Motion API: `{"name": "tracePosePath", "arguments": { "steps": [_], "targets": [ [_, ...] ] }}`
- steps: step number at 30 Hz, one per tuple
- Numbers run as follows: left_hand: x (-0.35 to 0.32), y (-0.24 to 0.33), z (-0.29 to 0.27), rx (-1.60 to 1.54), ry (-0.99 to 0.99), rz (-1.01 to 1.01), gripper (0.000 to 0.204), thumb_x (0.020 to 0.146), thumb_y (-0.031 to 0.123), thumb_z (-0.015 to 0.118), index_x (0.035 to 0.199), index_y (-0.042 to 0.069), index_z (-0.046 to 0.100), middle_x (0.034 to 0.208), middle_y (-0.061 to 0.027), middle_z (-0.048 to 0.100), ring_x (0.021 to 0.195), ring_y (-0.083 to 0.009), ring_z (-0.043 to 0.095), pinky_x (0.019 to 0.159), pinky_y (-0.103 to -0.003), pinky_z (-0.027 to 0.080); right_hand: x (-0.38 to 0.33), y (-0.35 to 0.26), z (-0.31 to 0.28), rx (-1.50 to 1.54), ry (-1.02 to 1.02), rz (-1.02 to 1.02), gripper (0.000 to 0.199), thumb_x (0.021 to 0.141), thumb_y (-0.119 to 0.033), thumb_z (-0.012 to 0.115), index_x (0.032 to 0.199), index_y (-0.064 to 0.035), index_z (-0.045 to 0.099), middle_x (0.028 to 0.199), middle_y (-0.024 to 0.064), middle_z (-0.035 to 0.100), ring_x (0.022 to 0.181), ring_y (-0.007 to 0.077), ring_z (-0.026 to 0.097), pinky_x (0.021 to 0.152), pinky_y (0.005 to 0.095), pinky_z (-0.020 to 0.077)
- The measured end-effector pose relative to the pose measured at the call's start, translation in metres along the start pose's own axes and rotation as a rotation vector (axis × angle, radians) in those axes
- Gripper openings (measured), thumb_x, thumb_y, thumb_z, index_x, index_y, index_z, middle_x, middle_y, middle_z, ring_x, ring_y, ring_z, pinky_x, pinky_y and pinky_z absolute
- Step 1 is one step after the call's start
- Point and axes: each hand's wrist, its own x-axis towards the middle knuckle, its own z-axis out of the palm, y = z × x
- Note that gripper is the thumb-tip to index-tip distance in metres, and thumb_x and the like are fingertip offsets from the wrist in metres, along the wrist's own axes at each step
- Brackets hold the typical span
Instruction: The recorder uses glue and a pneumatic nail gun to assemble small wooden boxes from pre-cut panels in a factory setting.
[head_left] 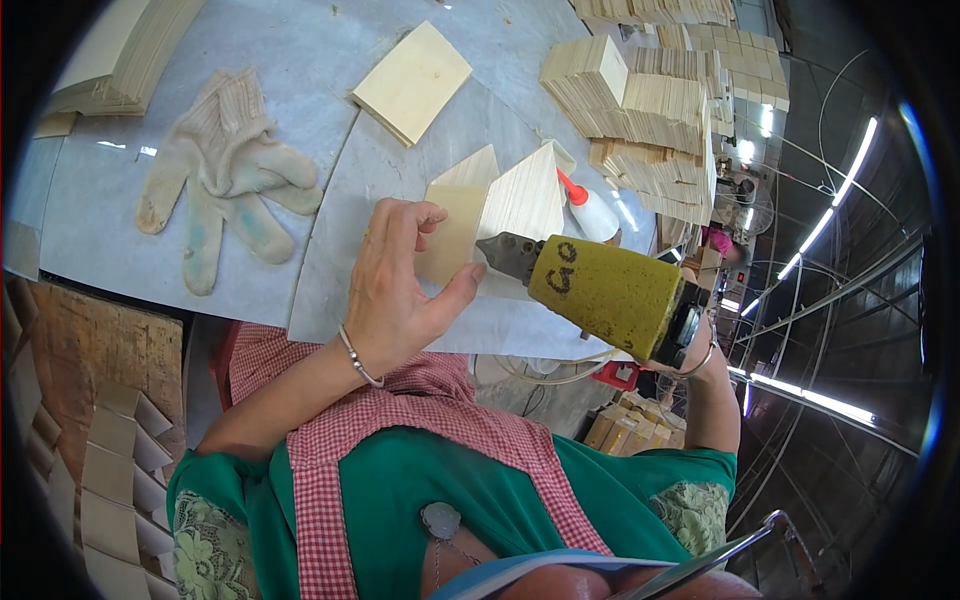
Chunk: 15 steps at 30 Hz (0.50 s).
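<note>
My left hand (395, 285) is at the front of the table, its fingers and thumb at opposite edges of a small pale wooden panel (455, 225). Two thin wooden boards with pointed tops stand against that panel; the right-hand board (525, 195) shows its broad face. Most of my right hand (697, 345) is hidden behind a worn yellow-green nail gun (605, 295), which it grips. The gun's dark metal nose points left, close to the panel's right edge and my left thumb. Whether the nose touches the wood, I cannot tell.
A stained white knitted glove (225, 180) lies at the left. Beyond the panel is a small stack of boards (415, 80). A white bottle with a red nozzle (590, 210) sits right, before tall wood stacks (650, 110). A pale hose (550, 378) hangs below the table edge.
</note>
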Motion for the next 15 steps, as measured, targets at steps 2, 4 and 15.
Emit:
{"name": "tracePosePath", "arguments": {
  "steps": [2,4,15],
  "targets": [
    [0.0,0.0,0.0,-0.004,-0.001,0.001,0.046,0.07,0.014,0.073,0.106,0.001,0.047,0.095,-0.0128,0.047,0.079,-0.0251,0.05,0.07,-0.035,0.044,-0.001,0.003,-0.001,-0.031,-0.04,0.028,0.034,0.057,-0.017,0.073,0.081,0.0031,0.061,0.067,0.0161,0.06,0.058,0.0355,0.057,0.056,0.0338,0.0458],
    [0.0,0.0,0.0,0.0,-0.003,0.002,0.046,0.07,0.014,0.073,0.106,0.001,0.047,0.095,-0.0128,0.047,0.078,-0.025,0.05,0.07,-0.035,0.044,0.0,0.003,0.0,-0.062,-0.081,0.056,0.034,0.057,-0.017,0.074,0.081,0.0031,0.061,0.067,0.0161,0.06,0.058,0.0355,0.057,0.056,0.0338,0.0458],
    [-0.002,-0.004,0.004,-0.001,0.039,0.022,0.05,0.069,0.015,0.075,0.111,0.006,0.049,0.094,-0.0048,0.047,0.079,-0.0155,0.048,0.064,-0.028,0.039,0.013,-0.023,-0.004,-0.092,-0.031,-0.013,0.038,0.057,-0.019,0.075,0.086,0.0008,0.06,0.067,0.0163,0.059,0.059,0.0363,0.056,0.057,0.0343,0.0459]
  ]
}}
